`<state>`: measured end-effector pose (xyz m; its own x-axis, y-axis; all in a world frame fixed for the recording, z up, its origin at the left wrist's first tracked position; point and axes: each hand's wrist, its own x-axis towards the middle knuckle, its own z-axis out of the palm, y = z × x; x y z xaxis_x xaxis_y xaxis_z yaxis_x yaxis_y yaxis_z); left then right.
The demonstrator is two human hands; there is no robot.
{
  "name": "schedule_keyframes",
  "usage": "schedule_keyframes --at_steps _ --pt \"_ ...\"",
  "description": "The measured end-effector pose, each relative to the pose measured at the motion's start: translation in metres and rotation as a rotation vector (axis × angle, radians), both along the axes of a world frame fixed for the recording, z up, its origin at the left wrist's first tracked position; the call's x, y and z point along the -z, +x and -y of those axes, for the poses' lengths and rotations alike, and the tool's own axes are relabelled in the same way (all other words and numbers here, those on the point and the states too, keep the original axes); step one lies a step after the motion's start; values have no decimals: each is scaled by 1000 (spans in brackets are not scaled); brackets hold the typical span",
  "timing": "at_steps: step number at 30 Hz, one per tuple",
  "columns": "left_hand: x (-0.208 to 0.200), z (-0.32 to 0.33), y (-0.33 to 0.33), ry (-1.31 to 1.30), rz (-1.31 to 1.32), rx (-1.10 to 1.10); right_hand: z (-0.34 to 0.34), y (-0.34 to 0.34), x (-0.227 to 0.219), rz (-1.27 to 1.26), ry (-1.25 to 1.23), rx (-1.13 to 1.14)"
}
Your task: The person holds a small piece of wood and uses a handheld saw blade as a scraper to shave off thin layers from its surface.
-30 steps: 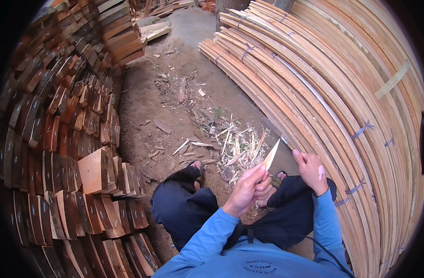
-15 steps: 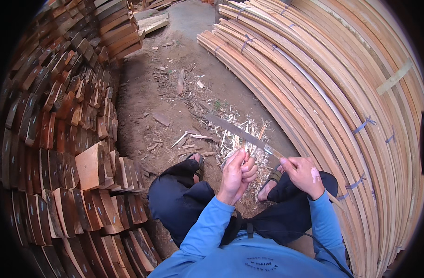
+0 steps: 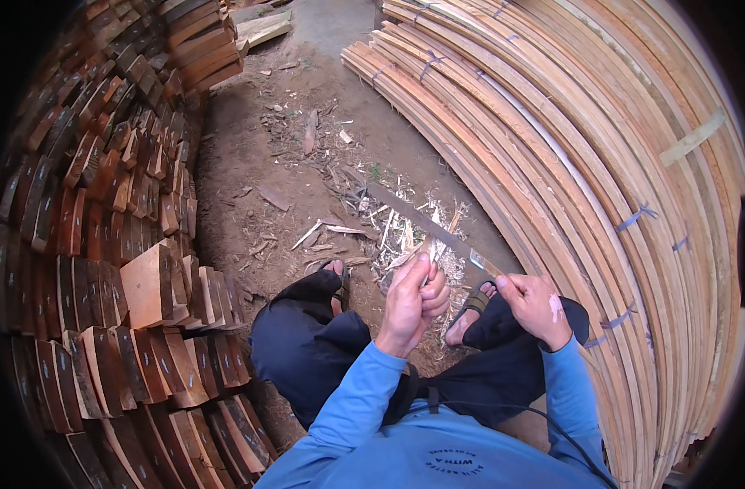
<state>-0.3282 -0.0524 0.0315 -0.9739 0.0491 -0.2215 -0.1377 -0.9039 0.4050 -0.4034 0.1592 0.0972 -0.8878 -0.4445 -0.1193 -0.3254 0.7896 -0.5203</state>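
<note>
Hands and blade: since the first frame, the left hand (image 3: 413,303) has shifted a little left and turned, and the long knife (image 3: 425,224) has swung off the plank bundles (image 3: 535,155) to lie across the shavings heap (image 3: 397,238), my landmark here.
Left fingers: curled and closed around a pale wood piece (image 3: 431,249), on the near side of the shavings heap.
Pale wood piece: I see only a bit past the thumb, against the heap's near edge; the fist hides the rest.
Right fingers: the right hand (image 3: 537,306) grips the wooden handle (image 3: 488,267), right of the heap and nearer the body.
Blade contact: the grey blade runs just beyond the left fist; from my remote view I cannot tell whether its edge touches the wood.
Paring stroke: I judge this to be trimming, so I'd want the blade laid nearly flat, thin slices rather than deep bites, the wood pinched firmly and the left thumb behind the edge.
Sandalled feet: the left foot (image 3: 338,287) is left of the heap, the right foot (image 3: 468,316) on its near right; I'd send each stroke out over the heap, clear of both.
Side stacks: wood blocks (image 3: 148,285) stand well left of the heap, the bundles on its right; I'd keep the blade's swing short of them.
</note>
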Motion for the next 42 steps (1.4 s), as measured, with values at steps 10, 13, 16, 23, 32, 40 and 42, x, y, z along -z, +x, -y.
schedule_keyframes --at_steps 10,13,16,23,32,40,42 --pt "-9 -1 2 -118 35 -47 -9 -5 -7 46 -84 -38" --pt "-8 1 2 113 1 21 -10 -2 -7 84 -2 -86" --pt "-5 4 2 312 -40 93 -13 -2 -5 30 3 -93" --pt "-2 -1 4 501 -147 165 -7 -32 9 -107 4 79" --pt "-11 7 5 596 -103 139 -5 -6 -24 0 -50 -127" --pt "-13 10 7 699 -126 171 -10 -5 -21 -32 2 -146" --pt "-10 10 5 695 -120 179 -7 -10 -16 -83 -7 -76"
